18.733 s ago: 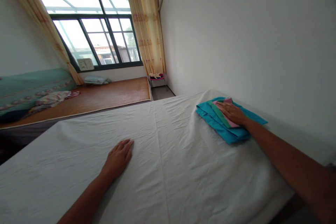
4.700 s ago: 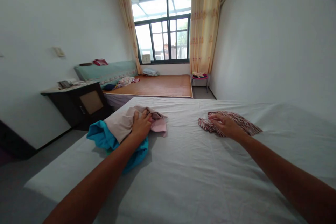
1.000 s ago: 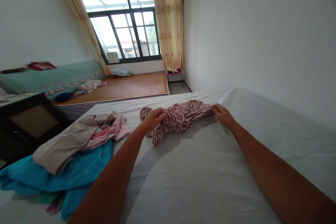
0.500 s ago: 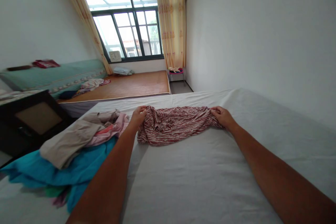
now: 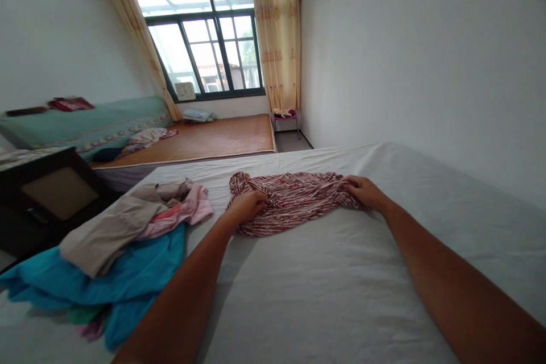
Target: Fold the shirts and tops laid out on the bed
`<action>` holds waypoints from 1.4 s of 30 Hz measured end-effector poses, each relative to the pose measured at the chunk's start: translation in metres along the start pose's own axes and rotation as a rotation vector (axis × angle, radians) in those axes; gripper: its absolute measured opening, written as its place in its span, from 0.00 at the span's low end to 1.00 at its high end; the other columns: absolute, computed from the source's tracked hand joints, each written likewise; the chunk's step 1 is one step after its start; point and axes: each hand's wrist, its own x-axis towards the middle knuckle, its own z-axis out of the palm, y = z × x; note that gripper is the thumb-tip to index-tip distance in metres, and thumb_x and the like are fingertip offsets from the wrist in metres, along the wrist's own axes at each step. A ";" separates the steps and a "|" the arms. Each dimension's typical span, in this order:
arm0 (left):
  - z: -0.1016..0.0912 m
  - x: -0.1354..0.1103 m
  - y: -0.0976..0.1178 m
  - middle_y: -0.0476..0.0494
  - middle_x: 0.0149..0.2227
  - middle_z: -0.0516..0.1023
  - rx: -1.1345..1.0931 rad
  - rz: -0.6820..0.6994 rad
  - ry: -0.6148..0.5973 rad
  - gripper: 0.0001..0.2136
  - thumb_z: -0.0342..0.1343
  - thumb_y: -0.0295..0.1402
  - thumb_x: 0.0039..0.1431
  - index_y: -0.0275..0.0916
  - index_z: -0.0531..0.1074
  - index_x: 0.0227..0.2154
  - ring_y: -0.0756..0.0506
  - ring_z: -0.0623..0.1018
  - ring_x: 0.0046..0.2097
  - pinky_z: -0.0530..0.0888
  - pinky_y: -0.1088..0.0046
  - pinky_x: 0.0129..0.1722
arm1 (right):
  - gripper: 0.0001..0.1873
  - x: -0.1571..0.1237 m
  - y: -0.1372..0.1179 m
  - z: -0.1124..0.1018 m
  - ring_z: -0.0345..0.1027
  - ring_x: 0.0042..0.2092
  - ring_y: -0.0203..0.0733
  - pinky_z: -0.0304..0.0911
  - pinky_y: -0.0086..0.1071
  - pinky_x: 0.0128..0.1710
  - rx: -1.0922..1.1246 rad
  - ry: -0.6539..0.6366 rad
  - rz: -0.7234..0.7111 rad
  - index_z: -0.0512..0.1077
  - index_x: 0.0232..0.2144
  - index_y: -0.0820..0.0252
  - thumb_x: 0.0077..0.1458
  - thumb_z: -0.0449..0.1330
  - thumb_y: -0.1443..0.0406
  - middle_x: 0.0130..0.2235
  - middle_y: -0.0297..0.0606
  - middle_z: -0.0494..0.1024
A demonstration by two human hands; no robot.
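Observation:
A red and white striped garment (image 5: 292, 200) lies spread across the white bed sheet (image 5: 324, 290). My left hand (image 5: 248, 205) pinches its left part, fingers closed on the cloth. My right hand (image 5: 362, 191) grips its right end, fingers curled into the fabric. Both forearms reach out over the bed from the near edge.
To the left on the bed lies a heap of clothes: a beige piece (image 5: 115, 224), a pink one (image 5: 187, 211) and a turquoise one (image 5: 115, 278). A dark bedside cabinet (image 5: 46, 199) stands left. Beyond are a second bed with a bamboo mat (image 5: 200, 139), a stool (image 5: 285, 118) and a window (image 5: 205, 45).
My left hand has moved from the garment's far left edge towards me and inward, gathering the cloth. The right hand stays on the right end.

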 end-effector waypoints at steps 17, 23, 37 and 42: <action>-0.088 -0.013 0.048 0.54 0.23 0.65 -0.974 -0.023 0.357 0.14 0.53 0.45 0.57 0.39 0.66 0.30 0.53 0.64 0.24 0.64 0.80 0.25 | 0.25 -0.007 -0.045 -0.001 0.69 0.33 0.41 0.64 0.33 0.35 0.215 -0.162 0.023 0.75 0.37 0.59 0.44 0.64 0.47 0.31 0.35 0.78; -0.090 -0.061 0.073 0.49 0.31 0.75 -0.419 0.124 -0.223 0.24 0.58 0.43 0.54 0.42 0.67 0.53 0.49 0.73 0.32 0.69 0.77 0.33 | 0.19 -0.024 -0.044 -0.006 0.70 0.36 0.42 0.62 0.30 0.35 -0.040 -0.716 -0.056 0.78 0.35 0.57 0.40 0.68 0.54 0.34 0.34 0.78; -0.058 -0.152 0.107 0.43 0.44 0.79 -0.511 0.339 -0.592 0.15 0.52 0.39 0.62 0.44 0.74 0.50 0.46 0.78 0.43 0.72 0.75 0.43 | 0.19 -0.058 -0.025 -0.025 0.69 0.36 0.44 0.63 0.33 0.37 0.031 -0.545 0.010 0.77 0.34 0.60 0.47 0.62 0.52 0.33 0.37 0.78; -0.022 -0.110 0.065 0.42 0.52 0.72 -0.115 0.064 -0.006 0.19 0.54 0.30 0.57 0.45 0.70 0.53 0.43 0.71 0.52 0.66 0.66 0.54 | 0.24 -0.063 -0.017 -0.015 0.69 0.36 0.45 0.64 0.34 0.37 -0.001 -0.437 0.024 0.78 0.33 0.60 0.44 0.63 0.47 0.33 0.39 0.78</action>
